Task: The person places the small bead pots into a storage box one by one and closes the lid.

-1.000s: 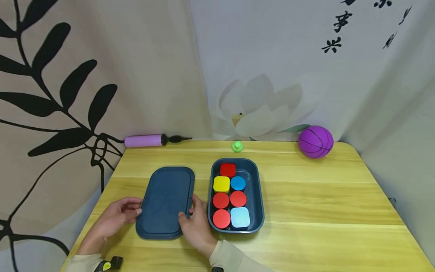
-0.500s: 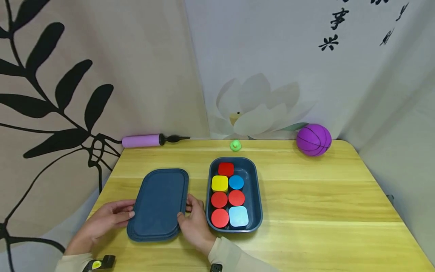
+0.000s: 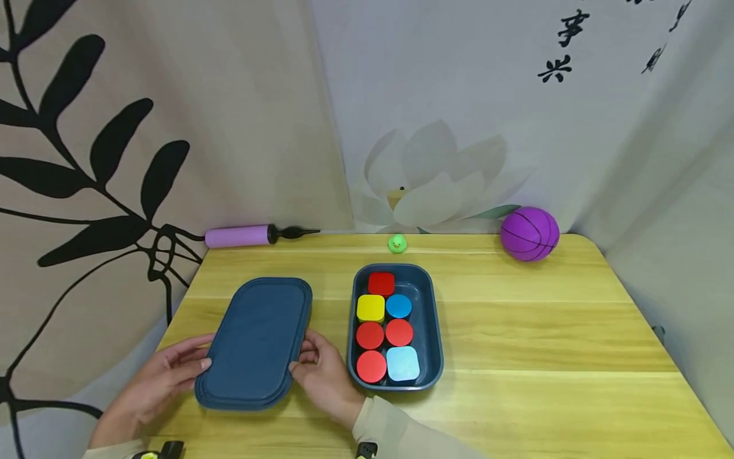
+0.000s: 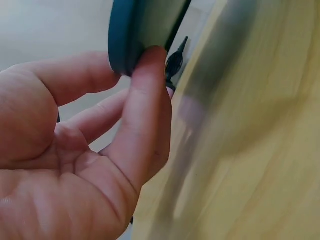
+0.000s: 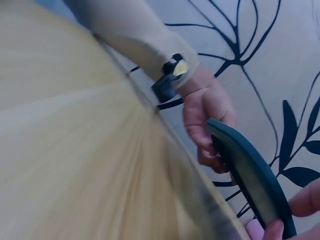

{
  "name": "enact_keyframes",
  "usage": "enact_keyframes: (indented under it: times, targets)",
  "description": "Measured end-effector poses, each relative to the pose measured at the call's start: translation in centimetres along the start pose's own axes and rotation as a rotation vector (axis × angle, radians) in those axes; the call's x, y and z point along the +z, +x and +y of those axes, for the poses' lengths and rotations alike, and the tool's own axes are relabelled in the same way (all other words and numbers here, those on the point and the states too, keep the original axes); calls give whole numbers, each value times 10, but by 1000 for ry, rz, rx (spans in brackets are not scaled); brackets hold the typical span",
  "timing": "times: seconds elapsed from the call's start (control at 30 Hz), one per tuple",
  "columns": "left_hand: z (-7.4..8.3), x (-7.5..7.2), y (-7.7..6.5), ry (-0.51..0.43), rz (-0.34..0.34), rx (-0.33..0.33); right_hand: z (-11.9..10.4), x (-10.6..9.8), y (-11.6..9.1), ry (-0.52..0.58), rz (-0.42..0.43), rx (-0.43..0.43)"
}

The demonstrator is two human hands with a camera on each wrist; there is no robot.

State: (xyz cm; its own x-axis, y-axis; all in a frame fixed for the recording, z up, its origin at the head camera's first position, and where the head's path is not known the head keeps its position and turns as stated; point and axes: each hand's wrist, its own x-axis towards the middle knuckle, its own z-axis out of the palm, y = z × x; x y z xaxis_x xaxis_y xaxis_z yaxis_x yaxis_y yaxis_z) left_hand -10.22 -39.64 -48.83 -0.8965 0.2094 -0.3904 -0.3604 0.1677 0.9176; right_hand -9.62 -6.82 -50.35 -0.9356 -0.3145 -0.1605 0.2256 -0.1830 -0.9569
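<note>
both hands hold the dark blue lid [image 3: 255,341] by its long edges, lifted a little off the wooden table [image 3: 516,331]. the left hand [image 3: 155,382] pinches the left rim with thumb and fingers, the right hand [image 3: 323,376] curls round the right rim. just beside sits the blue tray [image 3: 431,331] of coloured blocks.

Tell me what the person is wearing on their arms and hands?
Both hands are bare, with no gloves or rings in view. The left hand and right hand come out of pale cream long sleeves. Each wrist carries a small black gadget with a yellow spot, strapped over the cuff.
</note>
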Motion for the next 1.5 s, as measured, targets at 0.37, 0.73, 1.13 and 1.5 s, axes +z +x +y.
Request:
enact_keyframes:
  times: [0.37, 0.73, 1.13, 1.5]
  targets:
    - [6, 7, -11, -163, -145, 97, -35, -15, -10, 135, -55, 85]
    - [21, 30, -15, -268, -403, 239, -59, -45, -13, 57, -44, 54]
    - [42, 79, -5, -274, -373, 294, -83, -98, -9, -37, -42, 35]
    - [60, 114, 10, -244, -342, 265, -100, -131, -1, -108, 83, -24]
